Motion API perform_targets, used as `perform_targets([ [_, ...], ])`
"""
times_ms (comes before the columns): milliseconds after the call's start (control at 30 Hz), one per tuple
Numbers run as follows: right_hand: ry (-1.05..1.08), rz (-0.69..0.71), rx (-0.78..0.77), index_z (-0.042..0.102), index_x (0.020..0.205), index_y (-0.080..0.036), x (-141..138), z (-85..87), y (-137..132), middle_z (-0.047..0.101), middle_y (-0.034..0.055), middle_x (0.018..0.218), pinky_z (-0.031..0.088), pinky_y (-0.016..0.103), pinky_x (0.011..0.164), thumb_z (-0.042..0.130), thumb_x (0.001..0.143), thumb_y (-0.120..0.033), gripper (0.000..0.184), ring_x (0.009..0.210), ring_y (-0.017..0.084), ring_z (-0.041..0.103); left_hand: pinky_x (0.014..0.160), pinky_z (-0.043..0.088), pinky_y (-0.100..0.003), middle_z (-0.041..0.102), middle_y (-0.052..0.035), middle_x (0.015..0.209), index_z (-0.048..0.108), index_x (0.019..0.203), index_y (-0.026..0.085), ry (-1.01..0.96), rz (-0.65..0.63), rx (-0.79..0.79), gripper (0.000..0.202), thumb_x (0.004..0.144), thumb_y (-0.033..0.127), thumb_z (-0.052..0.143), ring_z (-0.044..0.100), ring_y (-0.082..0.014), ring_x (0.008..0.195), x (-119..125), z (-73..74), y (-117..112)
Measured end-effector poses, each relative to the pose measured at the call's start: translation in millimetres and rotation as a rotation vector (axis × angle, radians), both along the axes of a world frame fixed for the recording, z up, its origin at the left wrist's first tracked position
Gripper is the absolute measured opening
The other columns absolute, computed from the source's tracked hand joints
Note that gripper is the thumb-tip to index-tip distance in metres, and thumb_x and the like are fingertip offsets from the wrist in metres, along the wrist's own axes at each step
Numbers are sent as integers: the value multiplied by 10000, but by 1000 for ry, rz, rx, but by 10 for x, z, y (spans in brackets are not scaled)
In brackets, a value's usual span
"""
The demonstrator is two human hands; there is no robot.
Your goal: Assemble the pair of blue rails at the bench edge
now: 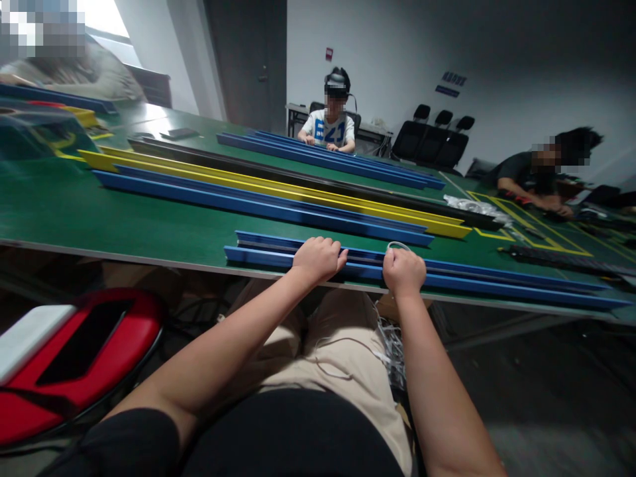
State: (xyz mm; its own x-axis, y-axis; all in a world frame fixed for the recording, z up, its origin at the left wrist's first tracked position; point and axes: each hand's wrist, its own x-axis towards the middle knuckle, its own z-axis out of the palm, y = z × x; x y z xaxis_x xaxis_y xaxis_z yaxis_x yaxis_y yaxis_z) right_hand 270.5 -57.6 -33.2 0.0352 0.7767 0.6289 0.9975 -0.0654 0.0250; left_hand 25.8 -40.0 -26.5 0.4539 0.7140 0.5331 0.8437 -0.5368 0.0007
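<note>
A long blue channel [497, 281] with raised side walls lies along the table's near edge, right in front of me. My left hand [319, 258] is closed in a fist over its left part, knuckles up; what its fingers hold, if anything, is hidden. Farther right, my right hand [405, 270] is closed too, over the same channel. From the top of that fist sticks out a thin white strip [397, 244], bent in a loop. The stretch of channel between my hands shows a dark groove.
Beyond lie another blue channel [248, 203], a yellow channel [298, 192], a black channel [308, 173] and several blue channels [322, 156]. Crumpled clear plastic [479, 211] lies at right. Co-workers sit around the table [163, 228]. A red stool [139, 324] stands at my left.
</note>
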Motion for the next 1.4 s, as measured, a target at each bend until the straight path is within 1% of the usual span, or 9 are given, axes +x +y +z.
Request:
perform_targets([
  [300,74,73,30,732,936,-175,31,-62,-62,717,87,918,302,336,790,374,978,-298,380,878,221,565,843,399,-411,687,-127,950,663,1043,165,3,-10,31,440,1027,472,348,619,-270,930,-31,13,-105],
  [467,103,99,57,726,1001,-178,36,-90,-100,725,94,1018,311,348,868,385,965,-289,360,960,237,575,854,390,-415,674,-144,1007,629,1157,156,12,-34,27,555,998,602,340,600,-295,967,-65,24,-150],
  [633,104,112,58,714,1065,-178,50,-97,-135,719,99,1081,311,363,918,406,960,-317,354,1012,250,572,882,383,-428,659,-165,1057,597,1222,150,24,-68,16,697,897,742,426,583,-323,1003,-95,35,-187],
  [867,96,136,22,689,1086,-186,66,-59,-183,702,100,1109,302,368,945,449,945,-322,309,1044,257,550,910,375,-444,646,-178,1117,576,1268,144,15,-70,17,719,864,734,508,567,-339,1042,-98,34,-222],
  [1000,110,135,100,684,1125,-207,36,-36,-231,660,102,1175,313,371,969,483,942,-343,304,1112,269,515,915,374,-444,641,-186,1138,559,1289,118,19,-74,34,736,876,724,496,561,-341,1048,-99,38,-240],
  [1100,122,92,149,706,1035,-207,39,-46,-244,655,115,1113,330,376,932,511,935,-378,278,1061,276,507,912,374,-445,646,-183,1116,567,1275,126,16,-67,29,708,881,710,506,563,-340,1041,-95,39,-228],
  [1233,54,185,35,706,869,-200,94,-94,-240,682,85,886,343,331,830,444,977,-340,316,883,225,533,900,379,-436,656,-168,1063,597,1222,149,23,-56,13,647,888,697,510,578,-330,1011,-84,34,-186],
  [1300,6,243,-26,725,886,-202,117,-105,-242,703,69,858,338,315,802,419,995,-329,349,849,205,546,888,383,-430,658,-163,1043,606,1199,150,22,-56,11,641,886,702,507,586,-324,994,-79,29,-166],
  [1400,-42,257,-87,752,946,-215,121,-77,-248,737,54,884,326,307,770,405,1012,-342,375,847,191,564,873,388,-423,660,-162,1023,614,1174,148,19,-57,13,648,884,716,497,593,-321,981,-75,22,-147],
])
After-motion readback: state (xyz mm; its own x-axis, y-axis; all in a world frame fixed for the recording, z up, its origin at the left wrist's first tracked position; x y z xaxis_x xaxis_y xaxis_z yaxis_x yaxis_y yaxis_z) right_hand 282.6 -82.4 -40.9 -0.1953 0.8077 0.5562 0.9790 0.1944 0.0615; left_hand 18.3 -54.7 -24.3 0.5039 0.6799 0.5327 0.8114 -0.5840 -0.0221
